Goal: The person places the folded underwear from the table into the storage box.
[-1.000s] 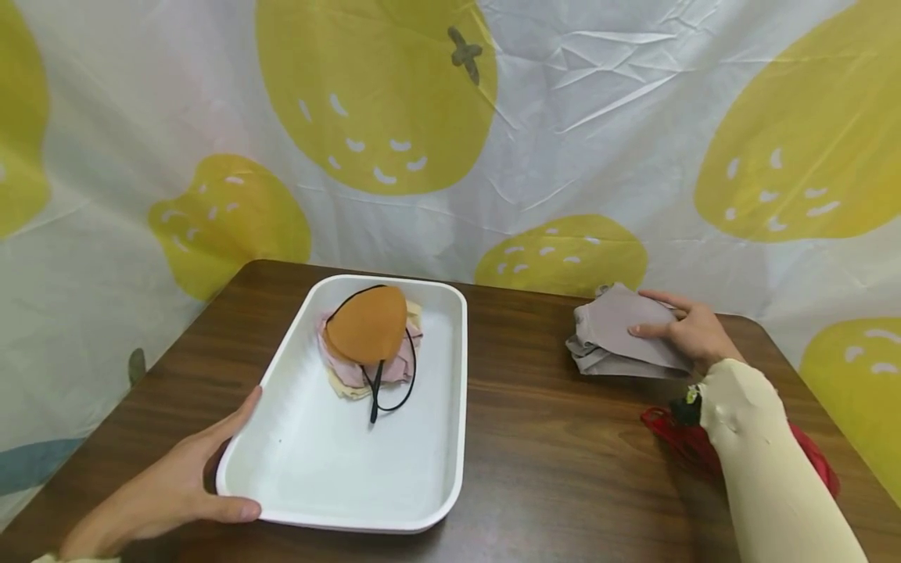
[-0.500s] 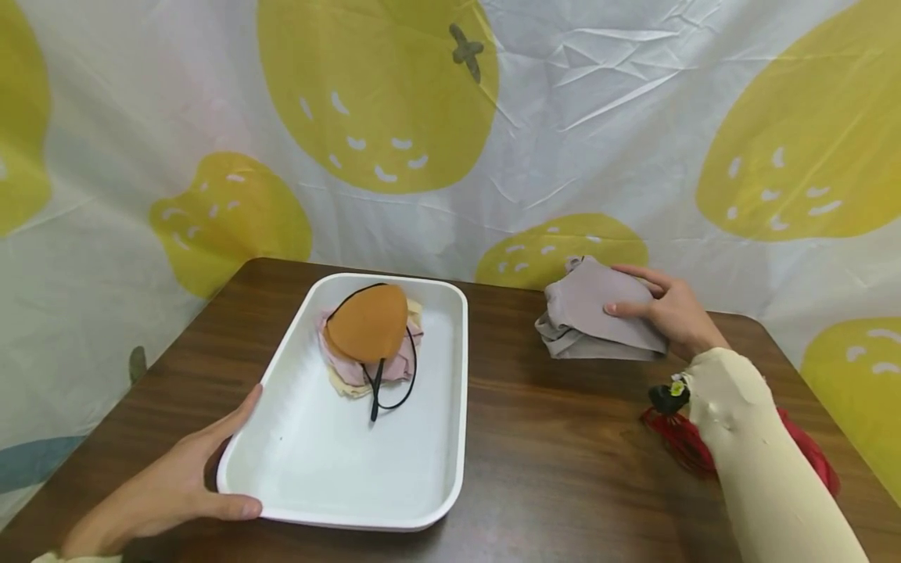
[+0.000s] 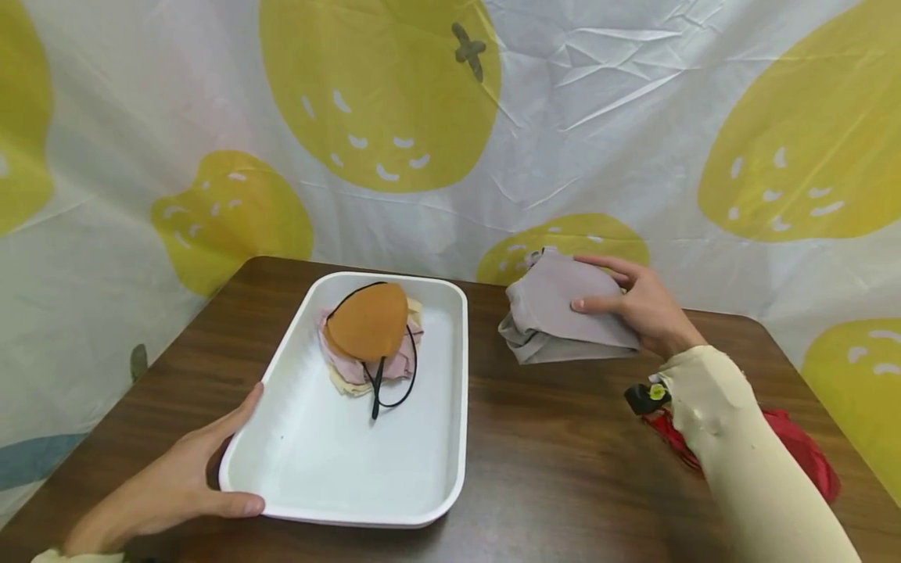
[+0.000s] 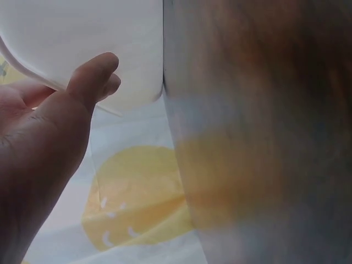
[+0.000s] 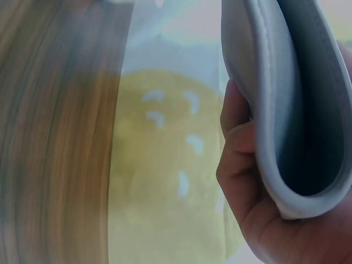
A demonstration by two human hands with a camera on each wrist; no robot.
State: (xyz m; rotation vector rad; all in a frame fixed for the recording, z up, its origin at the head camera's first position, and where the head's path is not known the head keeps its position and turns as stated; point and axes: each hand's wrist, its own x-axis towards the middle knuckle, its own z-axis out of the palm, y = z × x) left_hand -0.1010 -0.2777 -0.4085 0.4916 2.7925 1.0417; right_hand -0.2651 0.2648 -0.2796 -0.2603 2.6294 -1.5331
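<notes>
grey folded cloth (image 3: 563, 313) sits pinched in the right hand (image 3: 644, 309) (thumb on top, fingers behind), above the table (image 3: 549, 453).

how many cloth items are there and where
At least 5: orange piece, pink piece and cream piece stacked in the white tray; grey folded cloth in right hand; red cloth behind right sleeve. More may be hidden.
</notes>
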